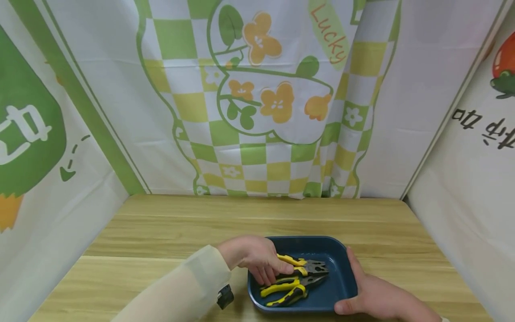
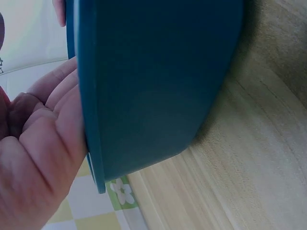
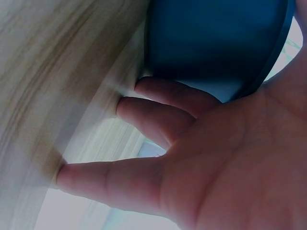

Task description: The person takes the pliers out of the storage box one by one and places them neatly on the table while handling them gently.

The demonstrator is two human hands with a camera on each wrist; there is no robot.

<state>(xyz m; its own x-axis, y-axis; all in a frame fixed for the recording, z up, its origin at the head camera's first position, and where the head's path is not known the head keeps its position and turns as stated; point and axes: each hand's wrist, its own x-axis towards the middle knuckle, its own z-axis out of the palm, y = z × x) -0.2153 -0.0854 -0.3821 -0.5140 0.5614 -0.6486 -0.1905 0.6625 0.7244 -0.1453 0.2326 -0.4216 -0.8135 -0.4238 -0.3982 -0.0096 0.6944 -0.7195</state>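
A dark blue rectangular tray (image 1: 339, 277) with rounded corners sits on the wooden table. Two pairs of pliers with yellow and black handles lie in it, heads toward the right. My left hand (image 1: 261, 259) reaches over the tray's left wall and grips the handles of the upper, blunt-nosed combination pliers (image 1: 317, 267); its fingers partly hide them. Just below lie the long-nose pliers (image 1: 289, 288), handles spread. Against the tray's right end rests my right hand (image 1: 374, 293), thumb near the front corner. In the right wrist view its extended fingers (image 3: 115, 184) touch the table beside the tray's outer wall (image 3: 211, 43).
The wooden table (image 1: 181, 223) extends on all sides of the tray. Behind it hangs a green and yellow checked curtain (image 1: 257, 154) with printed flowers. Printed white cloth (image 1: 462, 192) closes in the sides. A small black device (image 1: 225, 296) is at my left wrist.
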